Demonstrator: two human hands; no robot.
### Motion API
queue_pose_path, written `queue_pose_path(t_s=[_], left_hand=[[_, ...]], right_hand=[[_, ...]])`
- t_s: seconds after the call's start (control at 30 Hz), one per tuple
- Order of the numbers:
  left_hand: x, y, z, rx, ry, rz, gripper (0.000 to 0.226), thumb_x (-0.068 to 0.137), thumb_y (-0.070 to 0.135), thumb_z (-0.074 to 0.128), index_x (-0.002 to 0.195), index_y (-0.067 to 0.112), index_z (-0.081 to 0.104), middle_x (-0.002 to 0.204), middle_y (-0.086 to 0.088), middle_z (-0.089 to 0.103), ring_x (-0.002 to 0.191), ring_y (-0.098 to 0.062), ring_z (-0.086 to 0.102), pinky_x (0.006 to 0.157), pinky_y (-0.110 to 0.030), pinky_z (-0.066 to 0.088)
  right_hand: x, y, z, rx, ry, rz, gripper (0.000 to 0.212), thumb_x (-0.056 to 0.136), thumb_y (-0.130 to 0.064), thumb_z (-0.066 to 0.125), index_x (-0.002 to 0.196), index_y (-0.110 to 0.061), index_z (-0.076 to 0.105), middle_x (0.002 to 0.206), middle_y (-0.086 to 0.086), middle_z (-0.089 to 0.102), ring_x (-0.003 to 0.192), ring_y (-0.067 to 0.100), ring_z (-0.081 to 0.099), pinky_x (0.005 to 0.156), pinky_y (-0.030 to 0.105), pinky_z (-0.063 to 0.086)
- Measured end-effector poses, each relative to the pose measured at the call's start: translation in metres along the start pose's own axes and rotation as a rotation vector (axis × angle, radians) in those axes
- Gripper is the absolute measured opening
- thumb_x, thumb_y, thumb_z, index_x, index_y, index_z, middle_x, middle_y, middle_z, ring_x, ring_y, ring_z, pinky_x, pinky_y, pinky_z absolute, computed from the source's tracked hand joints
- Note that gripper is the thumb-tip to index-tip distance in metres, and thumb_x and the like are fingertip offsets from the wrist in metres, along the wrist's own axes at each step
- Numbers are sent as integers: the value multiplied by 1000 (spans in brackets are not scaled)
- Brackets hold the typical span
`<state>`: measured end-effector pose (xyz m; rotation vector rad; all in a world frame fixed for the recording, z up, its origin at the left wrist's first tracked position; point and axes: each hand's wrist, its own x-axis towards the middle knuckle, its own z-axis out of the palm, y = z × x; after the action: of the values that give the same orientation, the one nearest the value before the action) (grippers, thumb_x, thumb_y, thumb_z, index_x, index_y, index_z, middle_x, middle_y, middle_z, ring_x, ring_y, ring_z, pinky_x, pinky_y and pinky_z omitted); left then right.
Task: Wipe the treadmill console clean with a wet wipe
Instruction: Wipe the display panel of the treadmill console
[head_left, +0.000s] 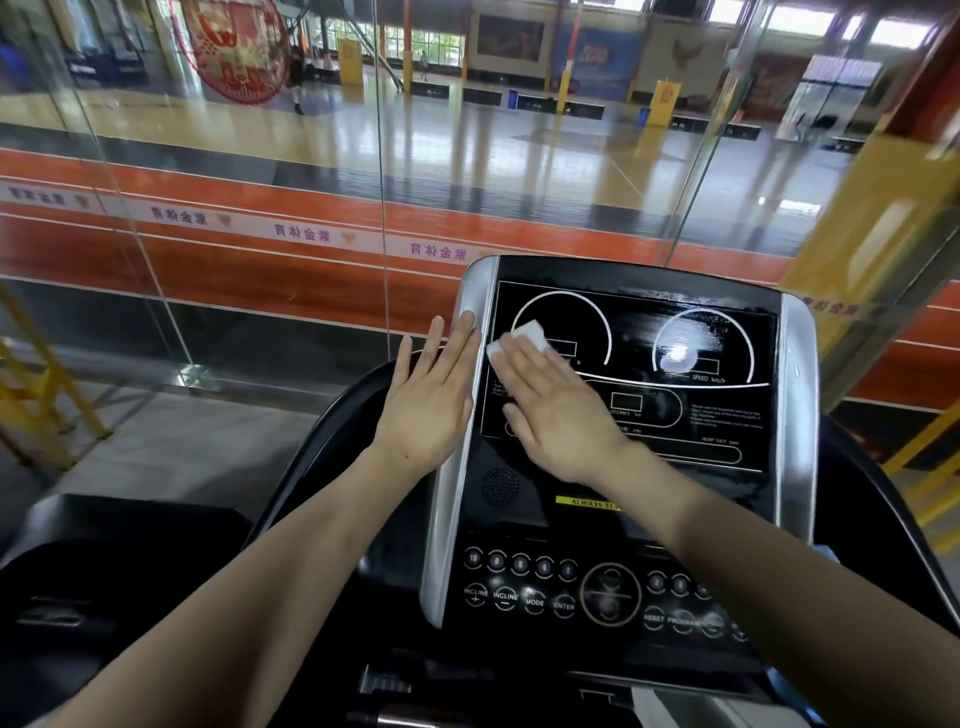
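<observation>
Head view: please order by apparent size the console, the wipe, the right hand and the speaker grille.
1. console
2. right hand
3. wipe and speaker grille: they look alike, and the hand hides part of the wipe.

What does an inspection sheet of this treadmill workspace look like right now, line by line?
Surface: black console display, streaky sheen near the speed dial.
Job's things: white wet wipe flat on the display's left dial.
Clutter: nothing seen.
Grippers: right hand presses the wipe with straight fingers; left hand rests flat against the silver side trim.
Cables: nothing seen.
Surroundings: button panel below; glass wall ahead, sports hall beyond.
</observation>
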<state>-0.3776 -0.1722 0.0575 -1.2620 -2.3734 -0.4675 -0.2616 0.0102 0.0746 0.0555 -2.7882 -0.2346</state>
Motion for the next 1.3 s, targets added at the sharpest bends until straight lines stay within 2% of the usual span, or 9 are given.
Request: queue_pose_path(t_s=[0.1,0.2,0.37,0.7,0.83,0.93,1.07,1.17,1.3], left_hand=[[-1,-1,1,-5,3,6,68,103,30,20,167,16,2,175,1,-12,162,-28,-6,130,-58,7],[0,-1,1,-26,10,11,71,103,24,29,167,17,0,175,1,-13,162,-27,-8,130,-56,5],[0,3,0,-47,30,-9,76,103,16,39,167,17,0,175,2,-14,162,-26,-9,131,-54,2],[0,3,3,-33,59,-2,76,103,16,42,167,15,2,175,0,-13,162,-27,-8,131,-55,3],[1,4,3,-40,69,-4,74,102,14,40,167,13,3,175,-1,-13,162,-26,-11,131,-53,3],[2,6,5,-57,96,24,67,101,15,29,166,9,13,176,-7,-2,162,-25,-5,131,-52,8],[1,16,8,-17,116,57,62,102,24,32,162,10,30,175,-10,11,162,-32,-2,131,-54,9],[0,26,8,38,148,28,60,102,23,43,161,12,33,175,-11,10,162,-33,-3,130,-58,5],[0,38,8,62,166,52,63,101,26,47,161,14,33,175,-16,6,162,-32,-3,129,-61,7]], right_hand=[[-33,-16,15,11,-16,-80,65,110,-39,29,168,-13,15,176,6,10,163,18,2,133,43,8],[-60,-17,19,-7,-34,-128,65,109,-38,35,167,-13,20,176,5,13,163,16,4,133,40,8],[-92,7,7,-46,-65,-68,63,110,-41,34,167,-17,23,175,1,15,163,12,5,132,40,16],[-74,-19,14,3,-53,-35,62,110,-42,35,166,-15,28,174,2,20,163,14,10,133,40,15],[-120,10,12,-21,-89,110,65,111,-43,28,168,-18,10,176,-1,3,163,9,-3,131,42,17],[-112,-18,20,31,-48,240,69,112,-47,25,168,-17,0,177,1,-4,162,12,-10,133,42,7],[-84,-51,31,64,-9,278,70,112,-49,25,168,-15,1,177,4,-4,163,14,-10,134,42,2],[-107,-26,29,24,-26,280,67,113,-48,24,168,-16,3,177,2,-2,163,13,-6,133,44,11],[-151,12,24,42,-23,488,67,111,-50,12,168,-17,-1,177,1,-6,163,12,-10,132,44,11]])
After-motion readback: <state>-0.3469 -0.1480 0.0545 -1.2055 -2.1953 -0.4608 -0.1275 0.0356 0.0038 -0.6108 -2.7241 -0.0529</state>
